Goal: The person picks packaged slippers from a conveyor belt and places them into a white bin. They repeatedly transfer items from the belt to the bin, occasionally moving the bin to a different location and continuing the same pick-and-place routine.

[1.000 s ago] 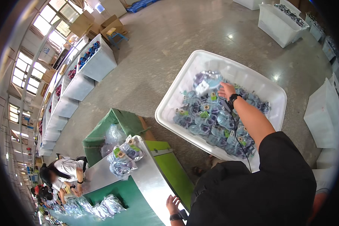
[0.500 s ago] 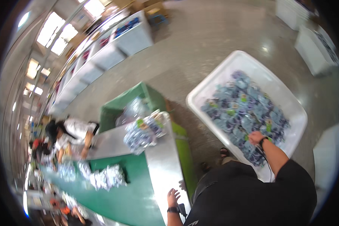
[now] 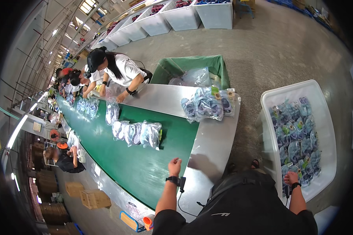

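My left hand (image 3: 175,167) hovers over the near edge of the green conveyor belt (image 3: 157,172), fingers curled in and nothing seen in them. At the right, my right hand (image 3: 290,178) is over the white plastic tub (image 3: 328,135), its fingers curled; what they hold, if anything, is hidden. Close beneath it lie several clear bags of blue and purple shoes (image 3: 296,150). On the metal table corner sits a pile of similar bagged shoes (image 3: 208,103). A row of bagged shoes (image 3: 137,133) rests on the belt.
A green fabric-lined bin (image 3: 223,70) with clear plastic stands behind the table. Across the belt, a co-worker in white (image 3: 123,70) handles a bag. White tubs (image 3: 213,17) line the back, and cardboard boxes (image 3: 94,199) stand on the floor at lower left.
My view has turned toward the belt. The left hand has gone from the metal edge to over the belt, its fingers curling in. The right hand is now over the tub's near end.
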